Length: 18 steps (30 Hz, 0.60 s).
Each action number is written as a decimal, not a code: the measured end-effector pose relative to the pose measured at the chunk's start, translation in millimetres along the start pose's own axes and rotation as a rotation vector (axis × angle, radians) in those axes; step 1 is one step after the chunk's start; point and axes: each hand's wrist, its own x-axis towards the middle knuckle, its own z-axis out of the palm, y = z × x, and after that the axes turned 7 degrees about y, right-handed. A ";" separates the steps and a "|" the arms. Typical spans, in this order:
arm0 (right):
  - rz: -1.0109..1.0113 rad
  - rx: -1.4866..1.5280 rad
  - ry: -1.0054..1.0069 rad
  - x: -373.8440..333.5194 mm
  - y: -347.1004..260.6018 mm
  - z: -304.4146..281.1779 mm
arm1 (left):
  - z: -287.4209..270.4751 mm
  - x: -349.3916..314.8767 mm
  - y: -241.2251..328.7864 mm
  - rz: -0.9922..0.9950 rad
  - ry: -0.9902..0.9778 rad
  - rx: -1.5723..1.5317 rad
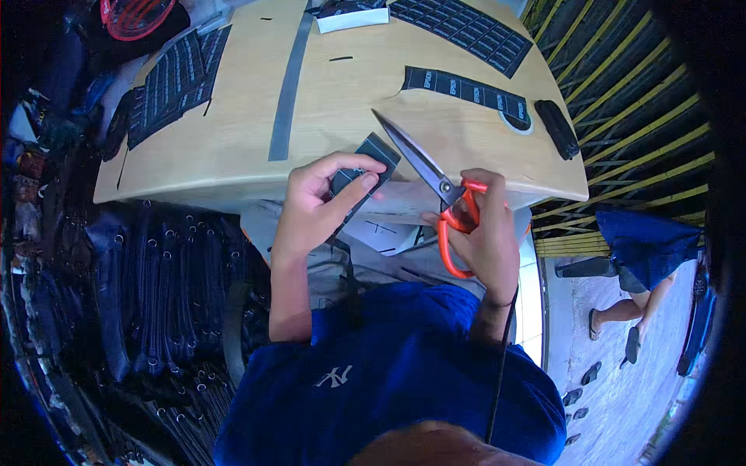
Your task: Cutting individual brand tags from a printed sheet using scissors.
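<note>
Grip: the left hand (320, 194) pinches a black piece (383, 151) between thumb and fingers; the right hand (491, 237) is wrapped round the orange handles of the scissors (445, 188).
Black piece: held at the middle of the worktop's (217, 140) near edge, tilted, its upper corner showing past the fingertips.
Scissors: blades together or nearly so, slanting toward the far left corner; their tip is near the black piece, and I see no cut being made.
Label strip (466, 92): lies toward the right edge, beyond the right hand, with a white-rimmed round thing (514, 130) at its right end.
Case (556, 130): black, long, along the right edge near its near corner.
Grid sheet (466, 33): black, at the far right corner.
White box (353, 21): at the far edge, dark material just behind it.
Grey strap (291, 85): runs from the far edge toward the near one, left of the middle.
Black sheets (175, 85): overlapping along the left edge.
Scrap (340, 58): small, dark, between grey strap and label strip.
Below the left edge: dark straps (179, 287) with metal rings.
Beyond the right edge: a yellow-barred gate (622, 101) and another person (653, 248), partly visible.
</note>
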 end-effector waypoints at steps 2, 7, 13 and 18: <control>-0.019 -0.021 -0.027 -5.2 5.1 -4.4 | 1.8 -1.9 -1.7 -0.090 -0.036 -0.003; -0.011 0.004 -0.199 -16.8 4.4 2.8 | 30.7 -25.3 -29.9 -0.046 -0.085 0.002; -0.141 -0.051 -0.191 -22.3 9.1 14.4 | 48.2 -42.2 -31.2 -0.315 0.124 0.005; -0.056 -0.007 -0.147 -24.4 21.0 26.1 | 56.0 -41.8 -33.0 -0.078 0.259 0.208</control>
